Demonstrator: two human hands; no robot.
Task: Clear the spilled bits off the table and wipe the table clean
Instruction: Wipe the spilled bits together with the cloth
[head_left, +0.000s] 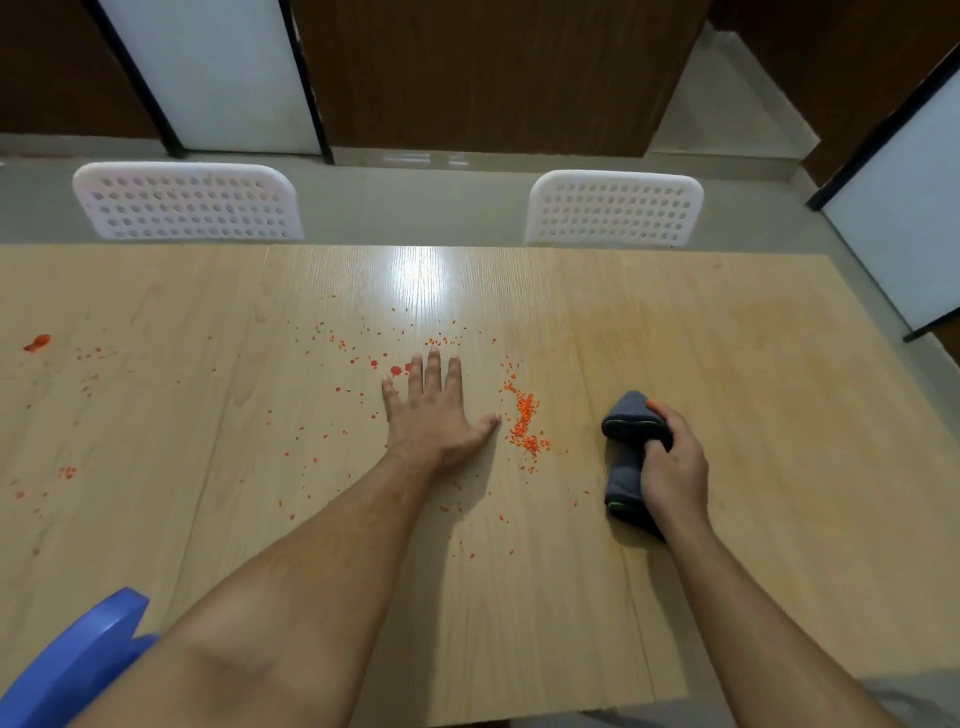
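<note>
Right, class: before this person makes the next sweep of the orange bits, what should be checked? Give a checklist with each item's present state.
1. Left hand flat on the table, fingers straight: ok.
2. Right hand grips the dark cloth: ok.
3. Orange bits gathered into one pile: not ok, many lie scattered to the left.
4. Red smear at far left wiped: not ok.
5. Blue container at the near edge placed to catch the bits: cannot tell.

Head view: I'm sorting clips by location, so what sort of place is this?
Probably a canteen or meeting room: a long wooden table, two white perforated chairs opposite, and partition panels on a tiled floor.
</note>
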